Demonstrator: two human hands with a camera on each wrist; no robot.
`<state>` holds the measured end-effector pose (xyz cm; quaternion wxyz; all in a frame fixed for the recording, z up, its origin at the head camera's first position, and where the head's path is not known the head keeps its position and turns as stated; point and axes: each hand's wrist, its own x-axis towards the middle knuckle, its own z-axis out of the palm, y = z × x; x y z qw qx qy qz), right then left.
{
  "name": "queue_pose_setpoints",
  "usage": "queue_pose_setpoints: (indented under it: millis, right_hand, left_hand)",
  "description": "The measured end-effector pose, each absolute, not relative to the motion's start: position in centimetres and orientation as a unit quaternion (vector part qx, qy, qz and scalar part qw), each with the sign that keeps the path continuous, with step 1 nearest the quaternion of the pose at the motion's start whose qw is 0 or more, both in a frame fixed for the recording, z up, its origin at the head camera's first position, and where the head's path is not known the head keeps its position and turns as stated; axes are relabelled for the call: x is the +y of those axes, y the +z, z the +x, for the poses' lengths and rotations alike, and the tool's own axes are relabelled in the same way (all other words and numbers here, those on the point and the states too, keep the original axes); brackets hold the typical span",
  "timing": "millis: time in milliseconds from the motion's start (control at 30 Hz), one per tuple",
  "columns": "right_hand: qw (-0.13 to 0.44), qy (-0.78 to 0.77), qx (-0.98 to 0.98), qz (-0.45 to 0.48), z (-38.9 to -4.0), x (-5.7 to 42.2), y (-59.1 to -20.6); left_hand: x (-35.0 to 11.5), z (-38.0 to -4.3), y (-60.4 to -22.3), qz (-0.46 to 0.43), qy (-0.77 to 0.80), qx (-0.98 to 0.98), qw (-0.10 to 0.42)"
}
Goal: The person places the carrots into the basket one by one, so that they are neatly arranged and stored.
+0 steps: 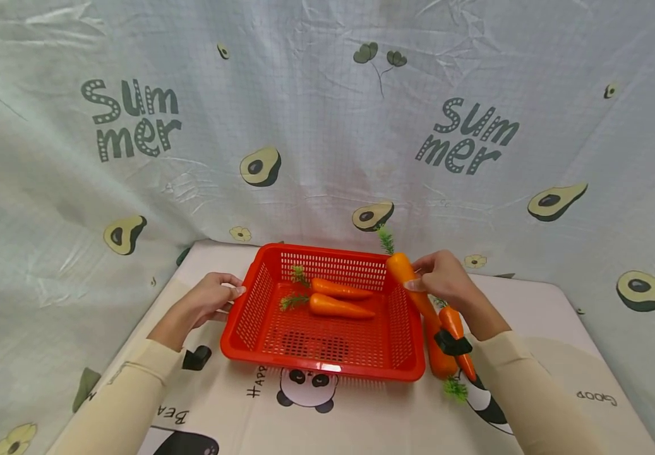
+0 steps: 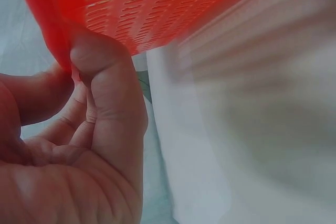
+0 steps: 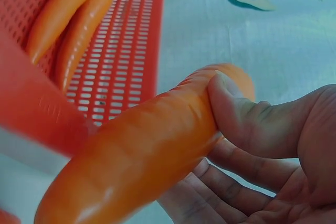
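Left hand (image 1: 210,300) pinches the basket (image 1: 372,371) by its 9 o'clock rim, apparently steadying it; right hand (image 1: 443,278) grips a carrot (image 1: 400,268) near the 2 o'clock corner, thumb opposing fingers, likely for control.

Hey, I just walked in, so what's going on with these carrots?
Someone's left hand is pinching the left rim of a red basket, while their right hand holds a carrot by the basket's right edge. Two carrots lie inside, side by side, with their green tops to the left. More carrots lie on the table to the right of the basket, partly hidden.
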<state>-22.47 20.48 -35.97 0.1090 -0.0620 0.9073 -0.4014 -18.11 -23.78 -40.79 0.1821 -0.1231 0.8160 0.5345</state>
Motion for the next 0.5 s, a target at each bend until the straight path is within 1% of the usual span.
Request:
queue_pose_setpoints:
  millis: [500]
  right_hand:
    - [0.109,-0.416,0.9,-0.072,-23.1,17.8,-36.4]
  left_hand:
    - [-23.8,-18.1,-40.9,-0.126,0.539,0.812,0.184]
